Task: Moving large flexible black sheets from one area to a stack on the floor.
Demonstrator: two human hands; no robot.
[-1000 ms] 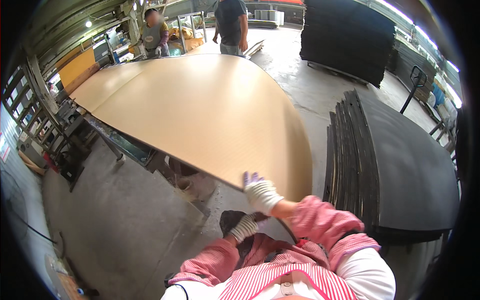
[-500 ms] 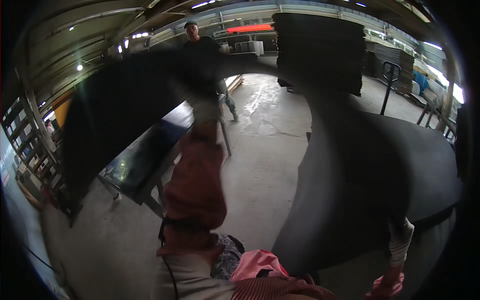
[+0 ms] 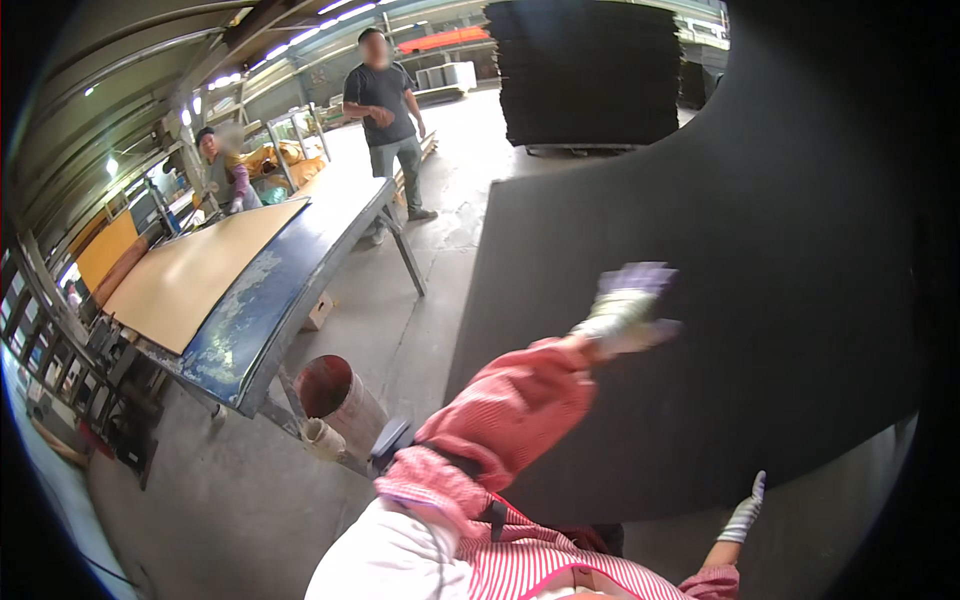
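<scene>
A large, thin black sheet (image 3: pixel 800 290) spreads across the right half of the view. Over it reaches my left hand (image 3: pixel 628 308) in a pale glove with purplish fingers, its fingers stretched out and thumb apart, smeared by motion. I cannot tell whether that palm touches the surface. My right hand (image 3: pixel 745 510), in a striped light glove, is at the sheet's near edge with the thumb on top; its other fingers are hidden, apparently under the edge. What supports the sheet is hidden.
To the left stands a metal-legged table (image 3: pixel 350 225) with a tan board (image 3: pixel 215 270) on it. A bucket (image 3: pixel 340 400) is beside its near leg. One co-worker (image 3: pixel 385 110) stands beyond; another (image 3: pixel 225 180) is behind the table. A tall black stack (image 3: pixel 590 80) rises at the back.
The black sheet, raised and curling across both sides before, now lies flatter on the right. My left hand has let go of it and swung right. The table and its tan board have come into view.
</scene>
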